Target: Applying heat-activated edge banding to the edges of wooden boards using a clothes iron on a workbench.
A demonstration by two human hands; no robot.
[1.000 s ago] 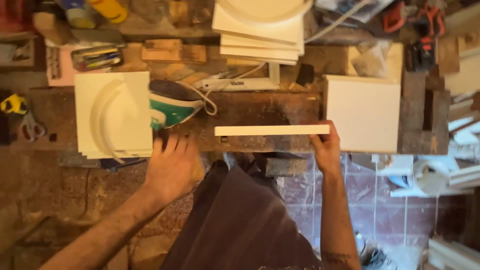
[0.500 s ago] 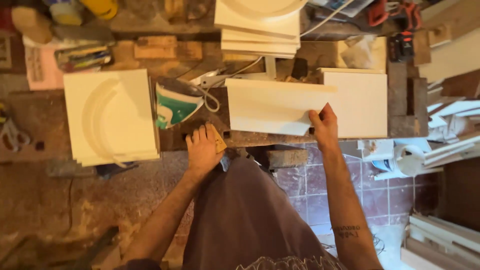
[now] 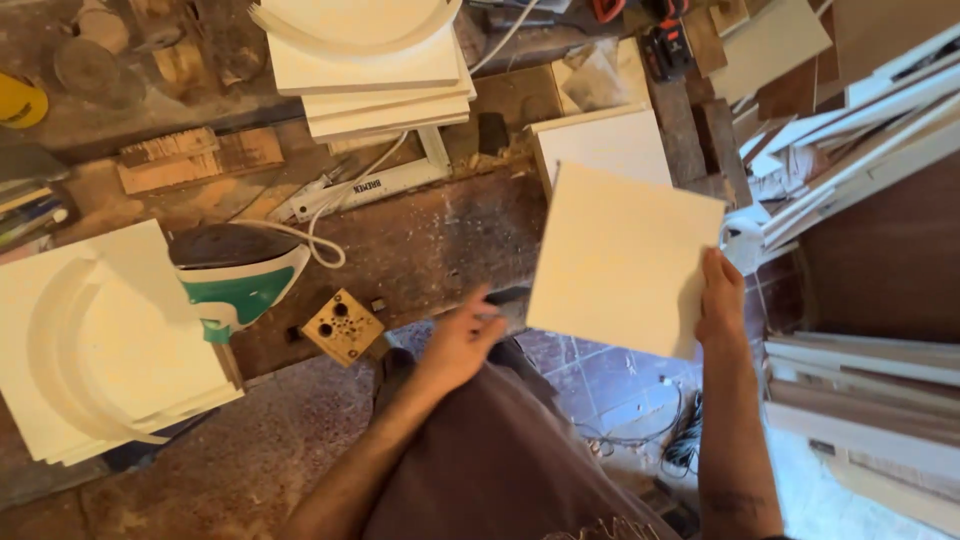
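Note:
My right hand [image 3: 722,300] grips the right edge of a square cream panel [image 3: 620,255] and holds it lifted and tilted just off the right end of the wooden workbench [image 3: 420,245]. My left hand [image 3: 462,340] hangs free at the bench's front edge with fingers apart, holding nothing, just left of the panel's lower corner. A small wooden block with holes [image 3: 342,326] lies on the bench edge to the left of that hand. A green and white clothes iron [image 3: 240,280] rests on the bench further left.
A stack of cream panels with a curved cutout [image 3: 95,345] sits at the left. Another stack [image 3: 375,65] lies at the back, and one more panel [image 3: 610,145] behind the held one. Boards [image 3: 860,390] lean at the right over a tiled floor [image 3: 610,385].
The panel was lying on edge on the bench, then was lifted flat-faced and carried right off the bench end. My left hand left the bench and opened. The view shifted right.

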